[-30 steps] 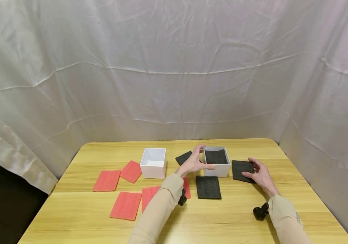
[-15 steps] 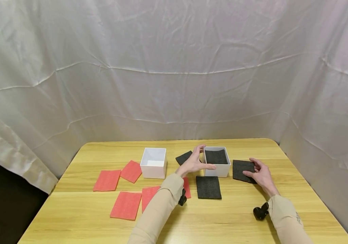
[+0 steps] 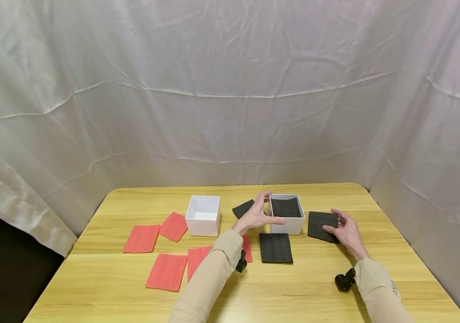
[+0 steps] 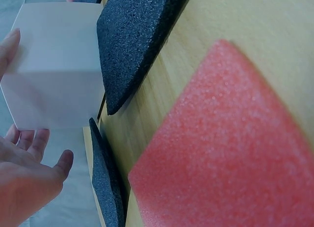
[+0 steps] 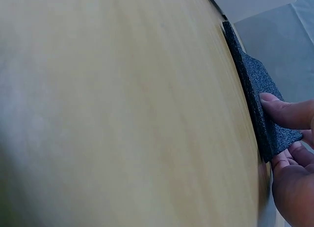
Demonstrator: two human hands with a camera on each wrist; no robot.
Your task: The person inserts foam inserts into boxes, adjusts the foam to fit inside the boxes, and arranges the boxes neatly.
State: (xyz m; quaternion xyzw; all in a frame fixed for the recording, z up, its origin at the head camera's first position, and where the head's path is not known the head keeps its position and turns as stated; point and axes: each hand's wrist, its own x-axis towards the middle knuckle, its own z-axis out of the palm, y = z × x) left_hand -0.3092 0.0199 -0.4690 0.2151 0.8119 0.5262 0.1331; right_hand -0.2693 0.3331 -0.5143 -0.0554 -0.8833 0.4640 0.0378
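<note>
My left hand holds the right-hand white box at its left side, the thumb over the front. Inside that box lies a black foam square. To the right of the box, my right hand pinches another black foam square by its right edge. In the right wrist view this foam square is slightly bent, its near edge close to the tabletop; thumb and fingers grip one corner. A black foam square lies in front of the box, and one more sits partly behind my left hand.
An empty-looking white box stands left of my left hand. Several red foam squares lie on the wooden table at the left, some partly under the left forearm. A pale curtain surrounds the table.
My right hand and its black foam square have shifted slightly to the right. The left hand and the box have stayed in place.
</note>
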